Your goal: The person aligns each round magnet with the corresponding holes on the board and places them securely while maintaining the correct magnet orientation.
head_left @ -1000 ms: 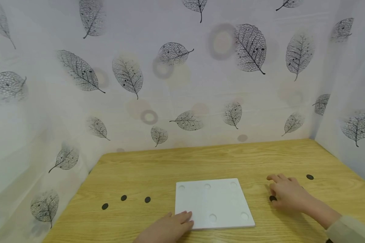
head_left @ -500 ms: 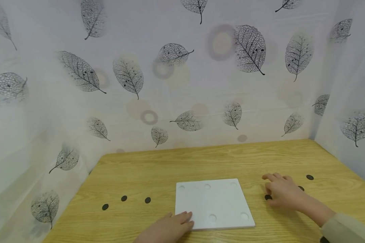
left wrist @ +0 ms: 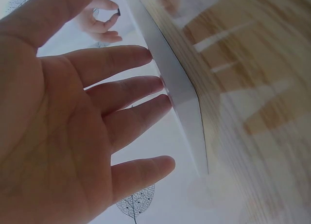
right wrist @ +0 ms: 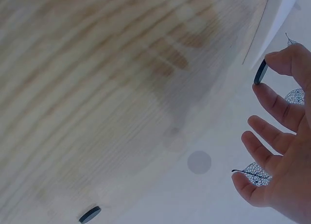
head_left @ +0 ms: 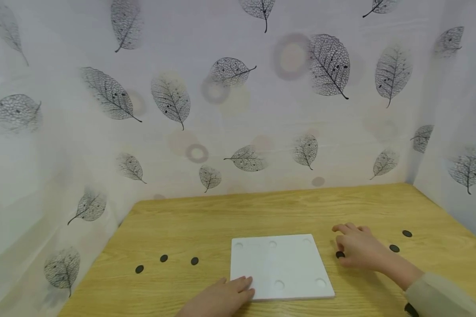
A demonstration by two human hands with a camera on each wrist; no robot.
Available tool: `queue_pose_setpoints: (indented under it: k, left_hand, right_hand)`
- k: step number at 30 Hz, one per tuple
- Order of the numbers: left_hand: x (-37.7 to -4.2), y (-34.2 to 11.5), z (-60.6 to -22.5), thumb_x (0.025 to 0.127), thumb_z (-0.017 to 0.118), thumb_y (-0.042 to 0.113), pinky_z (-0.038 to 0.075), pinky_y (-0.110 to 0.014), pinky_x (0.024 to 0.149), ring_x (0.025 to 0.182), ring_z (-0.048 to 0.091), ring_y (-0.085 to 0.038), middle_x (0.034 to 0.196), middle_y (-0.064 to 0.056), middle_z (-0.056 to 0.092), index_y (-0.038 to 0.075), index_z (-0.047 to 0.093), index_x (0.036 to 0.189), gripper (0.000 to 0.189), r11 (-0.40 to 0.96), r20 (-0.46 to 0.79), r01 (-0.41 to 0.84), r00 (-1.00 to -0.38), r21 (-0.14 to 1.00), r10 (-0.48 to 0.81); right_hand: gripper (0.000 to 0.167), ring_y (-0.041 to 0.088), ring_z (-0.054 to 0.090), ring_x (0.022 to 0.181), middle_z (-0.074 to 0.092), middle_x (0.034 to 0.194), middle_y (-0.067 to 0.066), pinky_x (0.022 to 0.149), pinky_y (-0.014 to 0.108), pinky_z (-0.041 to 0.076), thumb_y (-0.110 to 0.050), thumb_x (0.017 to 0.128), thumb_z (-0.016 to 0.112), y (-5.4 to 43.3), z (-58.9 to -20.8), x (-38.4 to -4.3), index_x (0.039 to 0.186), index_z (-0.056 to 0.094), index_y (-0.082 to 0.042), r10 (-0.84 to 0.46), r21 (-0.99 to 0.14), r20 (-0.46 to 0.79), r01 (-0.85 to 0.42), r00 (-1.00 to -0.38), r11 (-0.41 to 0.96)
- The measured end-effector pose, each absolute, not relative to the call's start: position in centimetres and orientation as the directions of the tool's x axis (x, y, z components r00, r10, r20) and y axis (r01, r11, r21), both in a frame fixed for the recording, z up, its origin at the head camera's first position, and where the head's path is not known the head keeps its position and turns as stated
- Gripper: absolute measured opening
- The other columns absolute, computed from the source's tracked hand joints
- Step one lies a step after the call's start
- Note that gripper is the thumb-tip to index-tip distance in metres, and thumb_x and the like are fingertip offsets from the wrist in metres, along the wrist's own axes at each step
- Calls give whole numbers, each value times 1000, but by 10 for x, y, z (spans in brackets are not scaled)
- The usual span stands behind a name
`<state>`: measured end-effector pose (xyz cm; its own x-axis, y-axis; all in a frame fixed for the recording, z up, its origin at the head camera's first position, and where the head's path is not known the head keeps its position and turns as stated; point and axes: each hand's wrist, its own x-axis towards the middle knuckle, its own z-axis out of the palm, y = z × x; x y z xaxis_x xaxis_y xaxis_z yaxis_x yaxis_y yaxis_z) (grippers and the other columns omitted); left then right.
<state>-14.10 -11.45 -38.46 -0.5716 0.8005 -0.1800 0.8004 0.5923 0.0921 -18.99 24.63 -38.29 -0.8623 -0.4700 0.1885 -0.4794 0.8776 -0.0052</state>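
Note:
Between the thumb and index finger of my right hand point(head_left: 361, 249) a small flat black disc point(head_left: 340, 255) is pinched, above the table to the right of a white board. The right wrist view shows this disc point(right wrist: 261, 72) held on its rim, the other fingers spread loosely. The white rectangular board point(head_left: 277, 262) lies flat with several shallow round recesses. My left hand point(head_left: 220, 298) rests straight fingertips on its near left corner, hiding that spot. In the left wrist view three fingertips touch the board's edge point(left wrist: 180, 78).
Three black discs lie left of the board: a left one point(head_left: 139, 269), a middle one point(head_left: 164, 258) and a right one point(head_left: 195, 261). Beyond my right wrist lie a nearer disc point(head_left: 394, 248) and a farther disc point(head_left: 407, 234). Leaf-print curtains point(head_left: 238, 119) enclose the wooden table point(head_left: 190, 224).
My right hand has moved left toward the board with the pinched disc, uncovering a disc on the table behind it. The left hand stays on the board.

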Motion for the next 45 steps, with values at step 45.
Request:
queue_pose_setpoints:
  k: [45]
  left_hand:
    - [-142,-111,-383,77,49,61,39,-38,91,122,35,-11,135,3,37,20,47,128,65,629,-244,769,-592,116,768]
  right_hand:
    - [26,33,43,104,51,114,14,75,55,33,-19,67,73,192,-381,-232,58,48,-21,-512,-17,131,-518,-849,855]
